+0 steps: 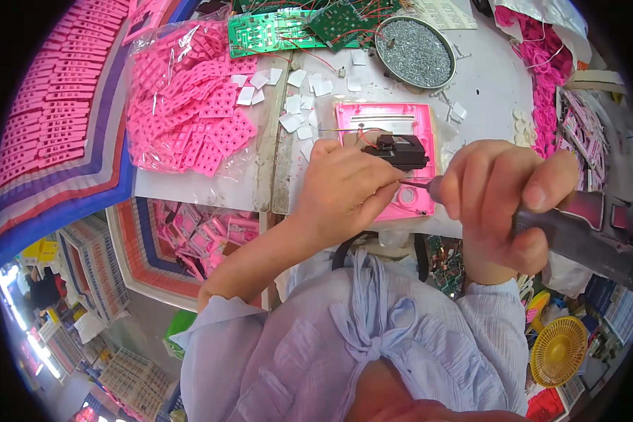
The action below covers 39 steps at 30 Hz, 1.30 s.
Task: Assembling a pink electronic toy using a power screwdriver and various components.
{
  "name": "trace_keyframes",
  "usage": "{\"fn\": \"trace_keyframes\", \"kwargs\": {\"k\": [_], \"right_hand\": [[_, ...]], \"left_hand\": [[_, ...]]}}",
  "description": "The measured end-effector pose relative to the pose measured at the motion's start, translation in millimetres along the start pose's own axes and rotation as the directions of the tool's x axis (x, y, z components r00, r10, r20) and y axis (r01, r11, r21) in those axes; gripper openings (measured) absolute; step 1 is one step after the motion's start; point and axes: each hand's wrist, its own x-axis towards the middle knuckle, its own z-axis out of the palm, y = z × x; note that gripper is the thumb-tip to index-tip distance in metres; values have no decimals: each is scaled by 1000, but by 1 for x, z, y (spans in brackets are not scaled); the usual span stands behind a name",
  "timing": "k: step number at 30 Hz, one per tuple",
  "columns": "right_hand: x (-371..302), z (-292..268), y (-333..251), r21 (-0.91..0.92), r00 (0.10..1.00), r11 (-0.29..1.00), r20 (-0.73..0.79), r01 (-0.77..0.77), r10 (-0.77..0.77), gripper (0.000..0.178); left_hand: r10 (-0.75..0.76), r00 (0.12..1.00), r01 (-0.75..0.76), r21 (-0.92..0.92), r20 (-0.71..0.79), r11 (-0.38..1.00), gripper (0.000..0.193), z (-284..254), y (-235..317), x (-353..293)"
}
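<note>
Now the left hand [344, 186] pins the pink case [387, 158] while the right hand [499, 204] grips a driver [577, 235], tip pointing left at it.

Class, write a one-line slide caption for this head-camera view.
Left hand steadies a black module on a pink plastic housing while the right hand aims a grey powered screwdriver at it.

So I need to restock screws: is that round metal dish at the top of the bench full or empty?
Full: the round metal dish holds a level layer of small grey screws reaching its rim, with no bare bottom showing.
</note>
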Motion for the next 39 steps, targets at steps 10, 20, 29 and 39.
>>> {"fn": "trace_keyframes", "kwargs": {"k": [10, 20, 29, 39], "right_hand": [[-7, -13, 5, -41, 1000, 999, 7, 15, -14, 29], [-8, -39, 1, -40, 996, 998, 78, 44, -41, 32], [-10, -45, 0, -56, 996, 996, 73, 63, -59, 33], [-1, -20, 40, -91, 993, 993, -79, 78, -85, 32]], "left_hand": [[-11, 994, 9, 17, 108, 1000, 24, -8, -15, 28], [-367, 756, 279, 241, 542, 930, 21, -14, -33, 74], [-138, 966, 99, 183, 218, 978, 37, -31, -26, 39], [-71, 986, 9, 384, 148, 923, 51, -5, -28, -6]]}}
